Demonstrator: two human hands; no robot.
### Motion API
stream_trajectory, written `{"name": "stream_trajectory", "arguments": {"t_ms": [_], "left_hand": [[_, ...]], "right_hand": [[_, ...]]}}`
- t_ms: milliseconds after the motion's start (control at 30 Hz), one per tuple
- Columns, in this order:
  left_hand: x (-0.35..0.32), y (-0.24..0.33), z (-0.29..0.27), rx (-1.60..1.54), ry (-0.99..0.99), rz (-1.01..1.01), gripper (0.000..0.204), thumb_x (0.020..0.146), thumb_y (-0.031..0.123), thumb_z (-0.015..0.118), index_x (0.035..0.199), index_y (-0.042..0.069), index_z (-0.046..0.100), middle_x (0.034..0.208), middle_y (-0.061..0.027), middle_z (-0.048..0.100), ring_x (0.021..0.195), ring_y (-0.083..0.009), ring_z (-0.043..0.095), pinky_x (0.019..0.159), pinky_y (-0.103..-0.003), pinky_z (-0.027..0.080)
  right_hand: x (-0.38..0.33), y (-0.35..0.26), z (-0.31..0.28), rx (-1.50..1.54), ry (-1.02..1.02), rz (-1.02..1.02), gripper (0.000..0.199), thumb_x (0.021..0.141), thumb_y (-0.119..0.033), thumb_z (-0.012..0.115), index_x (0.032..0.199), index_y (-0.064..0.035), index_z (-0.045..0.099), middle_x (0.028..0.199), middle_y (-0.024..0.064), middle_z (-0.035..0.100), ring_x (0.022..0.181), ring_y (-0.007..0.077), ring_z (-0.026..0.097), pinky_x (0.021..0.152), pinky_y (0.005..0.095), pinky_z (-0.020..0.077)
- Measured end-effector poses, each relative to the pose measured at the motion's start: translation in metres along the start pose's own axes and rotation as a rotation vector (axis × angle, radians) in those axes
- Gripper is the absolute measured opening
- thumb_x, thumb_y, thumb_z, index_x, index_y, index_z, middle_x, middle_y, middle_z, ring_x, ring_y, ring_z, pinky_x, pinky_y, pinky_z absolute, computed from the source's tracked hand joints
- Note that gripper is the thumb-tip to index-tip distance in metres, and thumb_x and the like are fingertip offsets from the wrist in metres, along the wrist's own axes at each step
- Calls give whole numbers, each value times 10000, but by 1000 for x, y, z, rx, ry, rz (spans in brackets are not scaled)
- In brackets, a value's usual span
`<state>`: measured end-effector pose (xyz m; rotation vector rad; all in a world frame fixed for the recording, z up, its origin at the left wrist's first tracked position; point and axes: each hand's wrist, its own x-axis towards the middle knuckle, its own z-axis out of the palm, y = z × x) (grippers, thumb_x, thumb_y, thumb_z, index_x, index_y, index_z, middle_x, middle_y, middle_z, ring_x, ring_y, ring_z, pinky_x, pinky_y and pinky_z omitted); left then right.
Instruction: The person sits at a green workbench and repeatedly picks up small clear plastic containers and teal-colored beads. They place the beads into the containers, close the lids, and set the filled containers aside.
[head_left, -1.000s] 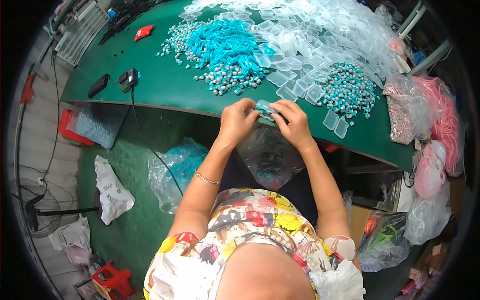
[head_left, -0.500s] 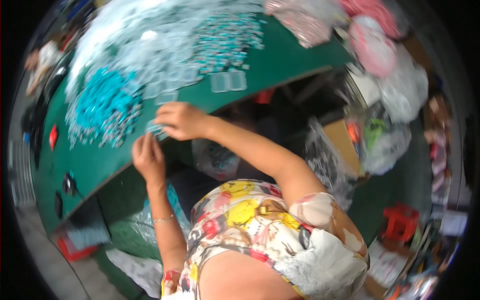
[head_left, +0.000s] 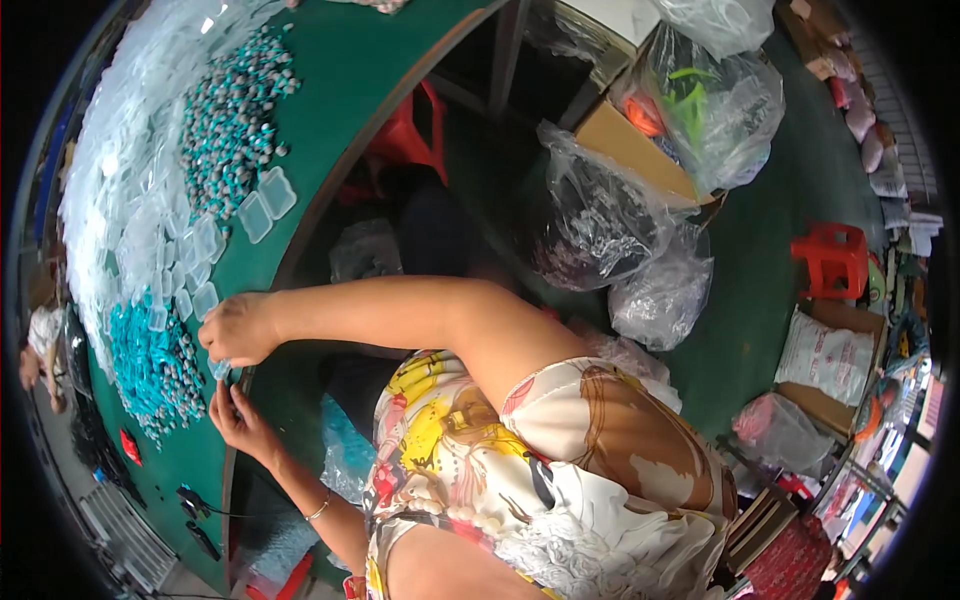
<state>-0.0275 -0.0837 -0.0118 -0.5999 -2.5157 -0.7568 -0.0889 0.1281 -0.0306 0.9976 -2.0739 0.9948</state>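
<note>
Clear packet (head_left: 220, 368) pinched between both hands at table edge (head_left: 300, 232).

Small clear piece (head_left: 220, 368) pinched between right hand (head_left: 236, 328) and left hand (head_left: 236, 418), mostly covered by fingers, its kind too small to tell, teal pile (head_left: 150, 365) a blur of tiny parts, green counter (head_left: 345, 90) cut off by the rim.

top: sleeveless, floral print, yellow/red/brown/white | left wrist: thin bracelet (head_left: 318, 509) | arms: bare
</note>
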Motion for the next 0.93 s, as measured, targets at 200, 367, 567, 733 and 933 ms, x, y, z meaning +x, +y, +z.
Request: {"name": "stream_trajectory", "arguments": {"t_ms": [200, 367, 567, 733, 933], "left_hand": [[33, 18, -5, 116, -138, 139, 378, 963, 123, 632, 1319, 10, 572, 1228, -180, 596, 967, -293, 566, 869, -394, 470], [43, -14, 6, 199, -191, 240, 375, 993, 149, 570, 1327, -20, 546, 1289, -226, 568, 1177, -402, 551, 984, -445, 439], [37, 7, 13, 9, -146, 92, 278, 1018, 145, 507, 1208, -49, 565, 1119, -214, 592, 1011, -372, 581, 890, -426, 458], [31, 20, 6, -138, -151, -42, 247, 1023, 157, 502, 1125, -45, 602, 984, -146, 616, 906, -264, 606, 820, -354, 475], [27, 10, 19, -476, -160, -257, 247, 1045, 185, 487, 1118, 17, 653, 1010, -112, 646, 871, -219, 608, 801, -305, 481]], "right_hand": [[5, 3, 7, -72, -71, 31, 183, 707, -274, 764, 779, -117, 703, 876, 45, 630, 896, 254, 639, 788, 369, 541], [1, 7, 12, -58, 0, 36, 191, 717, -262, 758, 791, -103, 682, 858, 60, 631, 893, 267, 642, 790, 386, 539], [3, 6, 1, 69, -53, 84, 211, 785, -300, 740, 854, -101, 725, 857, 92, 666, 944, 299, 656, 914, 407, 499], [4, 8, -1, 273, -105, 169, 257, 791, -313, 726, 886, -74, 729, 882, 143, 689, 889, 348, 662, 849, 452, 515], [2, 17, 0, 362, -71, 159, 278, 783, -328, 741, 914, -83, 739, 873, 144, 693, 914, 358, 668, 869, 439, 518]]}}
